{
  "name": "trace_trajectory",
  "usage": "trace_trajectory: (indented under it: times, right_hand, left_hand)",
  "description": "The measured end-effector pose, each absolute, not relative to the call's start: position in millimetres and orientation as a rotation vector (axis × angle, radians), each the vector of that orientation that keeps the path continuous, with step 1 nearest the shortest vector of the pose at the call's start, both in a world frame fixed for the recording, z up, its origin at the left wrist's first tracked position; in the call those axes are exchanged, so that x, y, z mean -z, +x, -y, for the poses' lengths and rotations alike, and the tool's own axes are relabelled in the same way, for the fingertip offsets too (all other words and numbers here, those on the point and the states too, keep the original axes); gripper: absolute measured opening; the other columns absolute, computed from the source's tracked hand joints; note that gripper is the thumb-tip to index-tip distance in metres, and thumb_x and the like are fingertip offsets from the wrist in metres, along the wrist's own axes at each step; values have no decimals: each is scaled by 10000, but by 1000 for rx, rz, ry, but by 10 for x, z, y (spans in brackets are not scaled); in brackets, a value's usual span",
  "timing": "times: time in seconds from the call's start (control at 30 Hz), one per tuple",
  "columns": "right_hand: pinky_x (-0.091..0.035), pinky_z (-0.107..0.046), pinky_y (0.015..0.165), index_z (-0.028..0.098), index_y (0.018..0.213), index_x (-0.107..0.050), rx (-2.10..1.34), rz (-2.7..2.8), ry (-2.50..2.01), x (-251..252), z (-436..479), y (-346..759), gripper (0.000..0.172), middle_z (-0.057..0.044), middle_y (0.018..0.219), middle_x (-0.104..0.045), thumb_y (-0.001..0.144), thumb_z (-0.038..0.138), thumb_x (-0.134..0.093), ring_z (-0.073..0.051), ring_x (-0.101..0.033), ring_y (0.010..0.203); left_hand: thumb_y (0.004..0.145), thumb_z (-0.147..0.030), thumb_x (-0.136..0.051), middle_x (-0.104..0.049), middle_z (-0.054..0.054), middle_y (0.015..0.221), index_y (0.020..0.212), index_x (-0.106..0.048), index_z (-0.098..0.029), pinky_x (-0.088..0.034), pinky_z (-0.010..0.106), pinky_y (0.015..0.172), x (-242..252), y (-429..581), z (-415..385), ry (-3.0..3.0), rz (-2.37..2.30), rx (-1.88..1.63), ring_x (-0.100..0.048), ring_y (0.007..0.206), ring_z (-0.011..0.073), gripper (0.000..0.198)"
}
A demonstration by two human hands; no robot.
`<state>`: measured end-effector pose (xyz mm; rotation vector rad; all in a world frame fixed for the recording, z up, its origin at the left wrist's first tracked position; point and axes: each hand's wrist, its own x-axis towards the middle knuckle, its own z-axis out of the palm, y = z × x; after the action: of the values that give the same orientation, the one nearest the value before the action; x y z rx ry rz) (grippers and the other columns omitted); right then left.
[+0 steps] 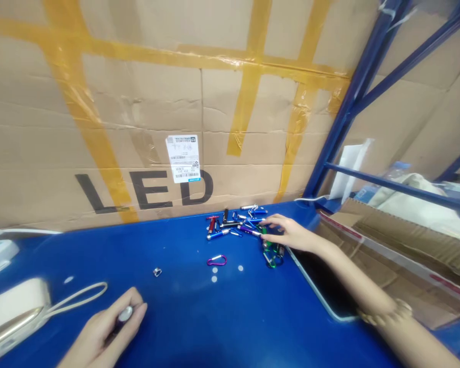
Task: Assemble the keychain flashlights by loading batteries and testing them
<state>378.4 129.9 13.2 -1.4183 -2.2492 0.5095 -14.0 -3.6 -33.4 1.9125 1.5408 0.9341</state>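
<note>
My left hand [107,332] rests low on the blue table [184,317], fingers closed around a small dark keychain flashlight [121,318] with a silver tip. My right hand [289,232] reaches out to a pile of small coloured keychain flashlights [235,222] at the far side of the table, fingertips pinching at one of them; which one I cannot make out. Green and blue carabiner clips [273,254] lie just under that hand. A purple carabiner [216,260] lies alone nearer the middle.
A small metal ring part [157,272] and three white round dots [214,270] lie on the table. A white power bank with a cord loop [19,306] sits at the left. A phone [322,286] lies under my right forearm. A taped cardboard box marked LED [138,102] stands behind; blue shelving [368,102] is on the right.
</note>
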Motion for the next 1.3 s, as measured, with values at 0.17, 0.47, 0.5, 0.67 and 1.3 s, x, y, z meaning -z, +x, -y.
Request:
trace_trajectory:
  times: [0.17, 0.47, 0.5, 0.67, 1.3]
  right_hand:
    - [-490, -311, 677, 177, 844, -662, -518, 2305, -1375, -53, -1328, 3698, 316, -67, 870, -629, 775, 449, -517, -176, -599, 738]
    - [-478, -283, 639, 173, 808, -661, -415, 2153, -1365, -145, -1284, 3753, 324, -58, 824, -673, 728, 473, -568, -176, -607, 692]
    - [-473, -282, 629, 181, 815, -665, -374, 2187, -1390, -155, -1277, 3759, 316, -51, 804, -676, 739, 468, -557, -175, -607, 676]
    - [-451, -275, 627, 240, 797, -667, -93, 2300, -1554, -196, -1246, 3769, 204, -10, 781, -685, 771, 386, -525, -182, -621, 726]
    - [-447, -253, 584, 265, 859, -673, 337, 1657, -1698, -691, -728, 4154, 203, -1, 917, -679, 739, 369, -547, -167, -630, 722]
  left_hand:
    - [820, -475, -436, -441, -50, 547, 641, -451, -208, -387, 155, 474, 194, -75, 59, 1998, -1491, -885, -410, 493, 93, 321]
    - [869, -486, -343, -376, -62, 537, 640, -356, -206, -332, 215, 511, 96, -22, 39, 1789, -1549, -1113, -357, 488, 97, 361]
    - [873, -484, -336, -378, -65, 534, 646, -343, -207, -333, 220, 521, 95, -28, 20, 1753, -1557, -1173, -356, 483, 96, 358]
    - [888, -463, -312, -419, -60, 591, 747, -337, -221, -333, 239, 519, 100, -53, -22, 1681, -1518, -1289, -387, 491, 106, 281]
    - [927, -304, -278, -473, 47, 913, 883, -430, -204, -375, 295, 801, 47, -42, 54, 2313, -1210, -1152, -473, 843, 158, 188]
